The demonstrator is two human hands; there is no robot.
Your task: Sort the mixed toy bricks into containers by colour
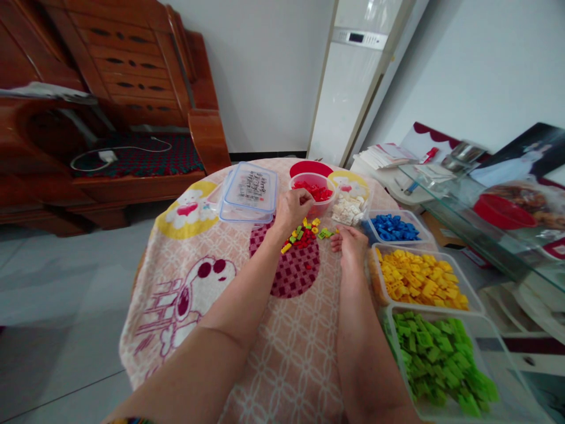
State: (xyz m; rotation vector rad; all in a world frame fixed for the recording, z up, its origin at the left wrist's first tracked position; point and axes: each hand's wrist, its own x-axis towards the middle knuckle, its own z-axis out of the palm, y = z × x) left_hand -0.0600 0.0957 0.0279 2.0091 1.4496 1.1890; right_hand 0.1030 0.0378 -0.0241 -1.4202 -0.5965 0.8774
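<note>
My left hand (293,207) is at the near left rim of a clear round tub (318,207) of red toy bricks (312,191). Its fingers are pinched together, and whatever they hold is too small to make out. My right hand (350,244) lies low over the cloth with curled fingers. A tiny yellow brick (338,231) shows at its thumb and fingertip. Between the hands is a loose pile of red, yellow and green bricks (303,237), with a few green bricks (325,233) beside it. One red brick (308,267) lies apart, nearer me.
White bricks (348,209) sit right of the tub. Along the right edge stand boxes of blue bricks (394,228), yellow bricks (421,277) and green bricks (441,359). Stacked clear lids (251,188) lie at the back left. A glass shelf (477,235) borders the table's right.
</note>
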